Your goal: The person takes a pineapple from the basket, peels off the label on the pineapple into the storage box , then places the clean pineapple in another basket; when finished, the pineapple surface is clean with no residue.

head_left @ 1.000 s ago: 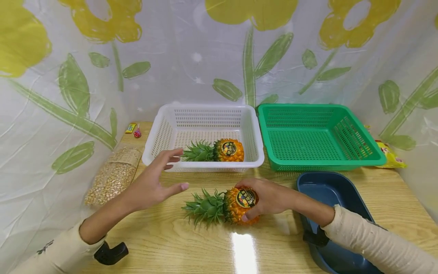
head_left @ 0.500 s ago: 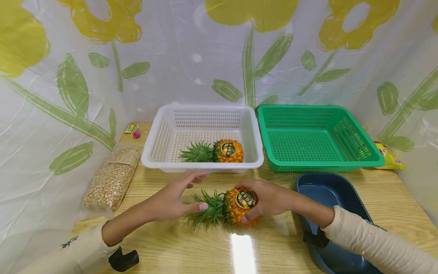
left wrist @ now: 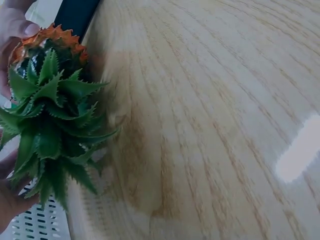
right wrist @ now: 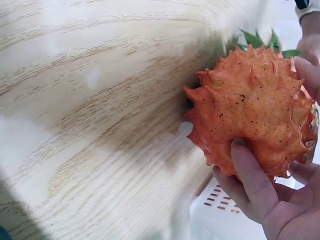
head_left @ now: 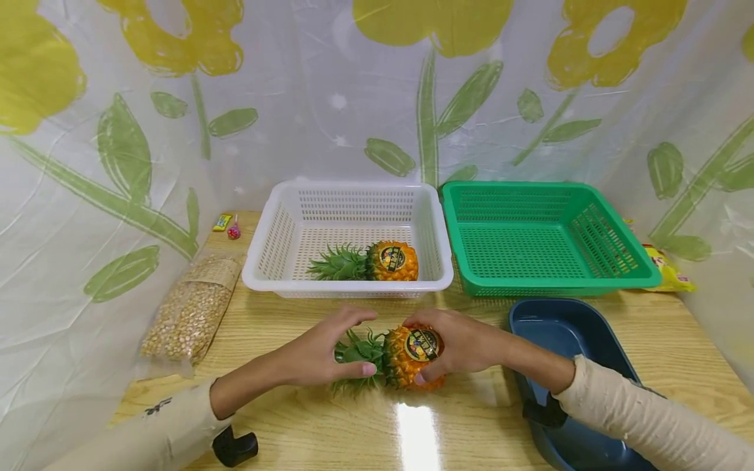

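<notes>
Head: right hand (head_left: 462, 340) wide around pineapple (head_left: 400, 363)

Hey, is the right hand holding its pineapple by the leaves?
No, the right hand grips the pineapple round its orange body, not its leaves.

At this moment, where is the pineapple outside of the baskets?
Head view, lower centre: the pineapple lies on the table in front of the white basket, gripped by the right hand.

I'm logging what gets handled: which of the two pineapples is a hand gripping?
The front pineapple, on the table outside the white basket: the right hand grips it. The other pineapple lies inside that basket, no hand on it.
</notes>
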The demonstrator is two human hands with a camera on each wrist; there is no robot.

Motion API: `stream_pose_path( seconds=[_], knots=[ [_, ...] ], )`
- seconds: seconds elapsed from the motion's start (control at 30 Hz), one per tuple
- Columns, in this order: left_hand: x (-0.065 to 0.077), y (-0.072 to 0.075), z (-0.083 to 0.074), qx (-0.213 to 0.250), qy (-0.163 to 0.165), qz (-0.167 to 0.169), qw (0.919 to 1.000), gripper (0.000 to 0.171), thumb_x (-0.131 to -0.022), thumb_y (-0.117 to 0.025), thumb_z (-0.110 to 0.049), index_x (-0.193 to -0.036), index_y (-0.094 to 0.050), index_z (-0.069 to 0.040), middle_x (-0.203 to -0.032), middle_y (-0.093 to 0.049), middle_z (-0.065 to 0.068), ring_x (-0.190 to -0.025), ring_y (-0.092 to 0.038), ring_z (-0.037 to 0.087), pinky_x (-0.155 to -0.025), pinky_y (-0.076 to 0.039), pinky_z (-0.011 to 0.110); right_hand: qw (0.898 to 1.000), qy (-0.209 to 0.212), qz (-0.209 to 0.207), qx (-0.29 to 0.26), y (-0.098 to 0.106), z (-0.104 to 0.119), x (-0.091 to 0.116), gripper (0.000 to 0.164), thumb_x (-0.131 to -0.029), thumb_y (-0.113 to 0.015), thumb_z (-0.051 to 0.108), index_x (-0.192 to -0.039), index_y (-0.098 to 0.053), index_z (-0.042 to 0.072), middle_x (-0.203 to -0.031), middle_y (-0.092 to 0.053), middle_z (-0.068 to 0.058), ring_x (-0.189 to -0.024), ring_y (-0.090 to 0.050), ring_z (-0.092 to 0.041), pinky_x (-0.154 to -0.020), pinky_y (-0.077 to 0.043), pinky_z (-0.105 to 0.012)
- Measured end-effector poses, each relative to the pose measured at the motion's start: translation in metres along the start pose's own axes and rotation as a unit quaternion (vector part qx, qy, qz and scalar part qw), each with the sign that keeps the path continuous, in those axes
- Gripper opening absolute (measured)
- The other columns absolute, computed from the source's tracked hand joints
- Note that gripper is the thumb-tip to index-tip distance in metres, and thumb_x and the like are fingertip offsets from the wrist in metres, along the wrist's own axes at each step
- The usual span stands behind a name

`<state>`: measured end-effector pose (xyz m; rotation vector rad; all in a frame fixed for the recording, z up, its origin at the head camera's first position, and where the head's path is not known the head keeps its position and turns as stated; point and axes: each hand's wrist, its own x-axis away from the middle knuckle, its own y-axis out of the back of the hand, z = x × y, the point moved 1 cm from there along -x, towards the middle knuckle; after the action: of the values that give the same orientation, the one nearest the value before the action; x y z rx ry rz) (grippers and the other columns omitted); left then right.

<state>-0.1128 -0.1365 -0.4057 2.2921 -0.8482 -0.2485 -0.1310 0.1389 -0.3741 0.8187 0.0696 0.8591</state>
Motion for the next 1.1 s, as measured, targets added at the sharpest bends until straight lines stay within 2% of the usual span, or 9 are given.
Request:
stream_pose_path(
  seconds=[0.27,0.5,0.63,0.8,1.0,1.1],
  knots=[
    [-0.0052,-0.0068,0.0005,-0.032,-0.008,0.012,0.9994,0.088,-0.084,-0.073,-0.061,-0.153,-0.041,-0.019,-0.153,-0.041,0.005,-0.142,-0.040,0.030,-0.112,-0.036,0.059,1.000,0.007,0.000,0.002,-0.0004,-0.0003,-0.0002,0.078,-0.076,-0.088,0.041,-0.139,-0.053,0.011,-0.122,-0.062,0.001,-0.101,-0.063,-0.009,-0.082,-0.054,-0.025],
    [-0.0063,-0.0085,0.0009,-0.050,-0.008,0.022,0.9985,0.093,-0.078,-0.076,-0.063,-0.153,-0.042,-0.019,-0.150,-0.044,0.002,-0.140,-0.043,0.030,-0.111,-0.038,0.059,1.000,0.010,-0.001,0.012,-0.0002,-0.0012,0.0000,0.081,-0.077,-0.086,0.044,-0.141,-0.052,0.010,-0.126,-0.061,-0.001,-0.105,-0.062,-0.011,-0.085,-0.054,-0.027],
    [-0.0068,-0.0090,0.0016,-0.062,-0.003,0.027,0.9977,0.087,-0.078,-0.078,-0.061,-0.149,-0.047,-0.021,-0.147,-0.048,0.002,-0.138,-0.046,0.029,-0.110,-0.040,0.057,1.000,0.007,-0.007,0.026,-0.0002,-0.0014,0.0004,0.083,-0.076,-0.086,0.047,-0.142,-0.051,0.011,-0.131,-0.060,-0.002,-0.112,-0.060,-0.015,-0.092,-0.052,-0.034],
    [-0.0077,-0.0085,0.0017,-0.060,0.003,0.022,0.9980,0.074,-0.081,-0.080,-0.050,-0.143,-0.053,-0.022,-0.139,-0.056,0.001,-0.129,-0.054,0.025,-0.106,-0.045,0.052,0.999,0.009,-0.016,0.039,-0.0003,-0.0007,0.0019,0.084,-0.076,-0.085,0.049,-0.143,-0.051,0.011,-0.138,-0.058,-0.004,-0.122,-0.057,-0.021,-0.100,-0.049,-0.044],
    [-0.0084,-0.0074,0.0024,-0.058,0.010,0.024,0.9980,0.071,-0.082,-0.079,-0.050,-0.142,-0.055,-0.022,-0.139,-0.057,0.001,-0.129,-0.055,0.025,-0.106,-0.045,0.051,0.999,0.005,-0.021,0.037,-0.0008,-0.0004,0.0046,0.087,-0.076,-0.085,0.050,-0.146,-0.049,0.011,-0.138,-0.057,-0.005,-0.121,-0.056,-0.022,-0.100,-0.049,-0.046],
    [-0.0085,-0.0069,0.0029,-0.056,0.012,0.027,0.9980,0.071,-0.082,-0.079,-0.051,-0.142,-0.055,-0.022,-0.140,-0.057,0.002,-0.130,-0.055,0.025,-0.106,-0.045,0.051,0.999,-0.007,-0.016,0.029,0.0016,-0.0011,0.0066,0.090,-0.078,-0.083,0.053,-0.149,-0.046,0.012,-0.144,-0.053,-0.007,-0.126,-0.054,-0.026,-0.099,-0.049,-0.048]
  ],
)
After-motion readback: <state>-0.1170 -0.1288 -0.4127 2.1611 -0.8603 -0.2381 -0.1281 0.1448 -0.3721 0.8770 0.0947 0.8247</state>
